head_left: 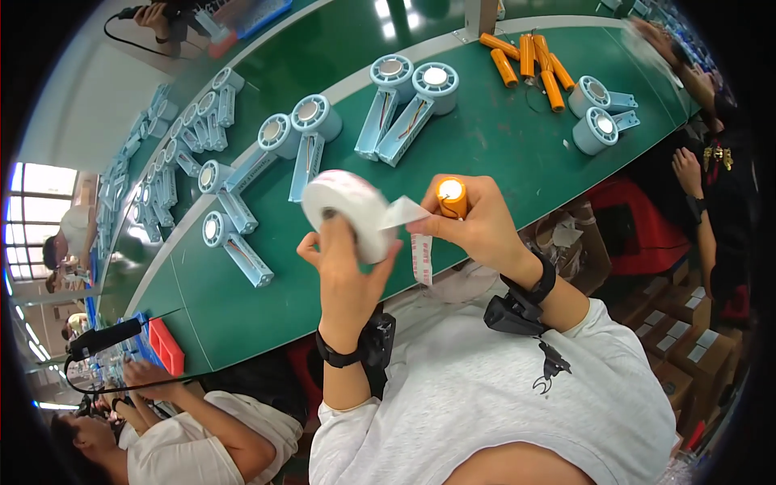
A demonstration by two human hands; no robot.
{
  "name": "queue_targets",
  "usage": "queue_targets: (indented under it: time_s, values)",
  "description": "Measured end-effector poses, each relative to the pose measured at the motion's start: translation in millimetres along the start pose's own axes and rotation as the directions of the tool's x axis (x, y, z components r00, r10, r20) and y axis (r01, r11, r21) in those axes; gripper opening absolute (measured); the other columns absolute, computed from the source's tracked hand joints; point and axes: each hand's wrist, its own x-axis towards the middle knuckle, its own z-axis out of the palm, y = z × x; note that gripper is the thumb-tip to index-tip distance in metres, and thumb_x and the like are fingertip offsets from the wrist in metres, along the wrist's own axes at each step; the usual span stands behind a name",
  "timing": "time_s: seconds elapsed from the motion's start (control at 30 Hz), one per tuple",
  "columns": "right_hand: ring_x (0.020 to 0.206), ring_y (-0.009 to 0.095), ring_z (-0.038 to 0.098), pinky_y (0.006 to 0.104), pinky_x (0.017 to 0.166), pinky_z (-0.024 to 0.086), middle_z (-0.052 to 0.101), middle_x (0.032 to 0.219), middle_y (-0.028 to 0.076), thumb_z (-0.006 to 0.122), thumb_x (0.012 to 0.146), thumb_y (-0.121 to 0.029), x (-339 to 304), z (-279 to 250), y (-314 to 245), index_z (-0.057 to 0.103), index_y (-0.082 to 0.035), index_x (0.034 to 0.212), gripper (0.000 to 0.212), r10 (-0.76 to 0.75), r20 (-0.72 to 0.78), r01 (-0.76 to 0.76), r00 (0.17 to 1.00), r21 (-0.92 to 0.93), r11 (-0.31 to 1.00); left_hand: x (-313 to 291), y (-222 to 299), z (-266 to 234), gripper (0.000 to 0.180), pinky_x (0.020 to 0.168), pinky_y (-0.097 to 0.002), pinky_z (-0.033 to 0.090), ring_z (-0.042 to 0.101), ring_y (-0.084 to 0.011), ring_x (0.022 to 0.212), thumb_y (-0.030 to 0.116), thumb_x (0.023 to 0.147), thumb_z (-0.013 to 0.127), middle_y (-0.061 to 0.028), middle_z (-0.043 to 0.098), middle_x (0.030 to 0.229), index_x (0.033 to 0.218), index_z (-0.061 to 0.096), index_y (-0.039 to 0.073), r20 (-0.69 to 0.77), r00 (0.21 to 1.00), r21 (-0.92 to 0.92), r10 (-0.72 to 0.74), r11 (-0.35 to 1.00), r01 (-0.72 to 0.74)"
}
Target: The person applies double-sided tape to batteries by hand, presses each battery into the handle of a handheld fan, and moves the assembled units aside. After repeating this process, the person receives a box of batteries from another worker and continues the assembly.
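Observation:
My left hand [346, 279] is closed round a white tape roll [347, 198], with fingers in its core. In my right hand [489, 226] an orange cylindrical battery [453, 202] is gripped, one bright end facing up and a thin dark wire at its side. The right thumb and fingertip also meet a white tab of tape [404, 212] that runs from the roll. Below those fingertips dangles a tape strip [421, 260] with reddish print. Both hands are above the near edge of the green table [517, 153].
Light blue fan housings [416, 129] with open handles lie beyond my hands and in rows to the left. Several orange batteries [550, 69] lie at the far right, near two more fan housings [596, 129]. A red tray [166, 346] is at the left. Co-workers sit on both sides.

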Motion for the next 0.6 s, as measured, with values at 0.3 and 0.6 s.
queue_targets:
  time_s: [0.3,0.6]
  values:
    - [0.062,0.006,0.051,0.0216,0.052,0.039,0.058,0.075,0.001,0.071,0.071,-0.007,-18,-48,-12,0.059,0.000,0.082,0.018,0.127,0.239,-0.008,0.963,-0.445,0.896,42,-32,-1,0.044,0.084,-0.0292,0.031,0.048,-0.0171,0.083,0.009,0.069,0.070,-0.0048,0.064,0.091,0.108,0.052,0.003,-0.032,0.919,-0.540,-0.392,0.781,0.314]
    - [0.075,0.009,0.054,0.0214,0.065,0.045,0.057,0.089,0.004,0.059,0.084,-0.007,15,-57,12,0.054,0.004,0.106,0.026,-0.033,-0.055,0.044,0.998,0.220,0.974,44,-22,25,0.052,0.086,-0.0339,0.030,0.050,-0.0228,0.089,0.002,0.064,0.069,-0.0114,0.060,0.103,0.112,0.050,0.000,0.092,0.994,-0.055,-0.060,0.996,0.066]
